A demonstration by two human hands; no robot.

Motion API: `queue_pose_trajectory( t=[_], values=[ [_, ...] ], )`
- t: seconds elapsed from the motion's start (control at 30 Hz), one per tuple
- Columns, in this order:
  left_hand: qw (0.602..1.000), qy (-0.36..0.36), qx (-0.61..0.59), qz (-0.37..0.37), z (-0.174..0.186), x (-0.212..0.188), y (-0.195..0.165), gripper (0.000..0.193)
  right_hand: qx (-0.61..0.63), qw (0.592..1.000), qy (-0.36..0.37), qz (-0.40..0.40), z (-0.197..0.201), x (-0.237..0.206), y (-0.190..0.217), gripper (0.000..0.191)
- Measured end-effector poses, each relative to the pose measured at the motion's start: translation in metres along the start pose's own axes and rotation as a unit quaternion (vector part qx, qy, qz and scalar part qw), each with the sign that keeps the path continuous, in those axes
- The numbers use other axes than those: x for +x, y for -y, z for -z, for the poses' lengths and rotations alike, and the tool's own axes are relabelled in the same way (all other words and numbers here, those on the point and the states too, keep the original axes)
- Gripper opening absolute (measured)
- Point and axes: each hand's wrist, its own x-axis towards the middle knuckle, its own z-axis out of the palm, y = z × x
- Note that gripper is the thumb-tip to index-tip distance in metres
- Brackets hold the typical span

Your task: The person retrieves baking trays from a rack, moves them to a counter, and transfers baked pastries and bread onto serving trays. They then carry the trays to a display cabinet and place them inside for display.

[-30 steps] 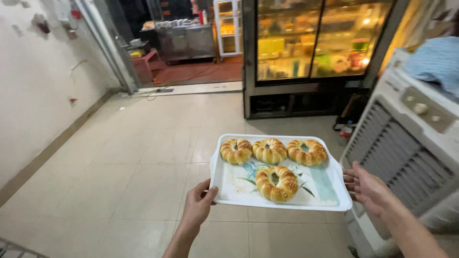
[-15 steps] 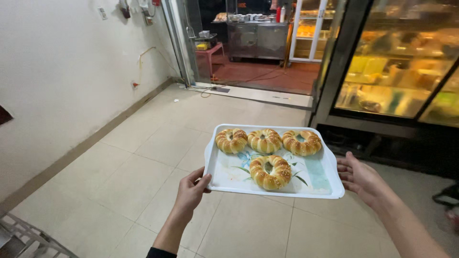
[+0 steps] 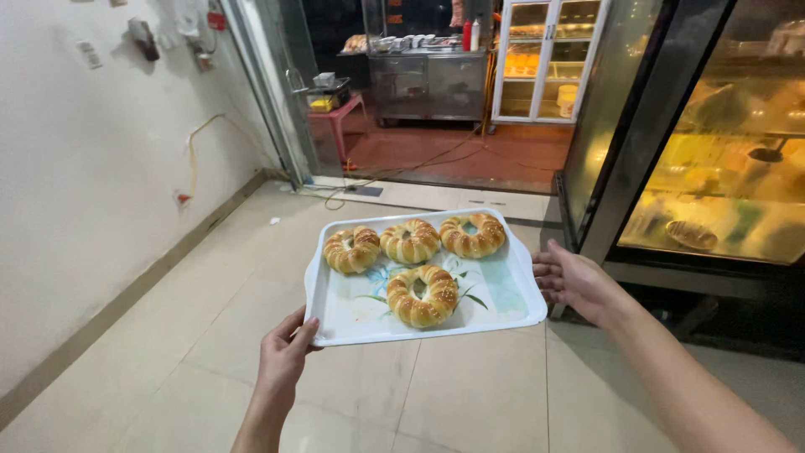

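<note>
The left hand (image 3: 283, 356) pinches the near left corner of the white tray (image 3: 348, 315), thumb on the rim and fingers under it, while the right hand (image 3: 574, 281) clasps its right edge. Four ring-shaped buns (image 3: 419, 294) ride on it: three along the far edge, one nearer the middle. This looks like the carrying step, so what matters is holding the tray level beside the glass display case (image 3: 713, 159).

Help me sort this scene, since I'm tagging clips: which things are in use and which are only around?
In use:
left hand gripping the near corner of the white tray
right hand at the tray's right edge
four ring-shaped buns on the tray

Only around:
glass display case
red stool
steel counter
cable on the floor
</note>
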Motion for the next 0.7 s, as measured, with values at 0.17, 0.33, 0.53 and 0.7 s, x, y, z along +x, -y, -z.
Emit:
queue_pose_trajectory(
  t=[0.17, 0.33, 0.53, 0.7],
  values=[
    [0.998, 0.066, -0.019, -0.002, -0.069, 0.195, 0.005, 0.047, 0.015, 0.999, -0.034, 0.027, 0.024, 0.144, 0.050, 0.047],
    [0.994, 0.111, -0.019, -0.011, -0.157, 0.375, 0.034, 0.048, 0.040, 0.996, -0.056, 0.058, 0.059, 0.309, 0.082, 0.041],
    [0.993, 0.114, -0.019, 0.013, -0.256, 0.570, 0.027, 0.047, 0.024, 0.995, -0.080, 0.050, 0.088, 0.504, 0.167, 0.041],
    [0.997, 0.079, -0.007, 0.012, -0.304, 0.724, 0.029, 0.048, 0.017, 0.996, -0.061, 0.060, 0.088, 0.659, 0.246, 0.038]
  ],
)
